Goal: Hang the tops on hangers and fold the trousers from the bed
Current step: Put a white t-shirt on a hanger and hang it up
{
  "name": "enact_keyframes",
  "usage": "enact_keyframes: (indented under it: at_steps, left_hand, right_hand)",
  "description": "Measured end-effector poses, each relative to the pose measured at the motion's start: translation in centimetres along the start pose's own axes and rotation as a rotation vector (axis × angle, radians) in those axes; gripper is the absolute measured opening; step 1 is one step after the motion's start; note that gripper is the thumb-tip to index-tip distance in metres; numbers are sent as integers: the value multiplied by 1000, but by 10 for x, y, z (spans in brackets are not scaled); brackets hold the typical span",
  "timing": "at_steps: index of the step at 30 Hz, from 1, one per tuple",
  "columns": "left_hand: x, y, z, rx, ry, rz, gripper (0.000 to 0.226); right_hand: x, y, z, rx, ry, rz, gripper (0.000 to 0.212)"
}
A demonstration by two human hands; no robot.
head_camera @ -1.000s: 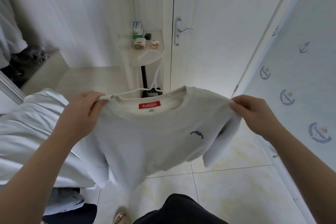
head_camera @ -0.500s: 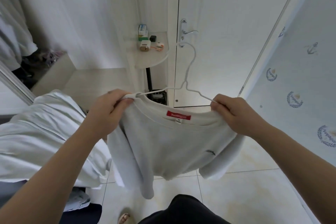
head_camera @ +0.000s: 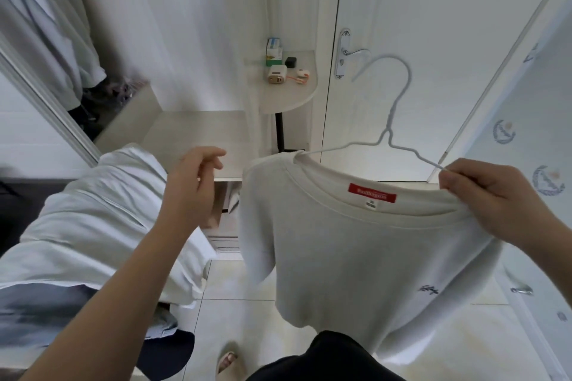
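A cream long-sleeved top [head_camera: 349,250] with a red neck label hangs on a white wire hanger [head_camera: 393,108] in front of me. My right hand [head_camera: 486,201] pinches the top's right shoulder together with the hanger's right arm. The hanger's left arm sits inside the top's left shoulder, and its hook points up toward the door. My left hand [head_camera: 192,185] floats free to the left of the top, fingers loosely curled, holding nothing. A pale blue garment [head_camera: 93,226] is draped below my left forearm.
A white door with a silver handle [head_camera: 353,52] stands ahead. A small rounded shelf [head_camera: 288,93] beside it carries little boxes and a charger. Clothes hang in an open wardrobe [head_camera: 46,34] at the left. A patterned cabinet front [head_camera: 532,145] is at the right. Tiled floor lies below.
My left hand has let go of the top's left shoulder and drawn away to the left. The top and hanger have shifted right and hang from my right hand alone.
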State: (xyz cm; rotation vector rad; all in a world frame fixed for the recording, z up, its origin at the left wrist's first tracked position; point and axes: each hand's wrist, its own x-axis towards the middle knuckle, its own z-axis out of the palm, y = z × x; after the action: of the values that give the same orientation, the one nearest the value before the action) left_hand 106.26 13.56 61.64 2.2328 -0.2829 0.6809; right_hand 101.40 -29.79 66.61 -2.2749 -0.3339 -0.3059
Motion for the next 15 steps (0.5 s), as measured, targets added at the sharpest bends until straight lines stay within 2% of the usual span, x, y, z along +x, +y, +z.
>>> enact_keyframes:
  at_steps: [2,4,6,11,15]
  left_hand:
    - [-3,3,4,-136,-181,-33,25]
    - [-9,5,16,-184,-296,-74,32]
    - [-15,2,28,-179,-272,-116,26]
    - [-8,1,26,-141,-93,-99,13]
    - [2,3,12,-250,-116,-152,17]
  right_hand:
    - [-3,1,2,14,-12,11,28]
    - [-2,3,2,26,-12,9,24]
    - [0,5,1,32,-13,8,21]
    - [3,14,-7,11,-75,40,17]
    - [2,13,-7,25,-111,42,19]
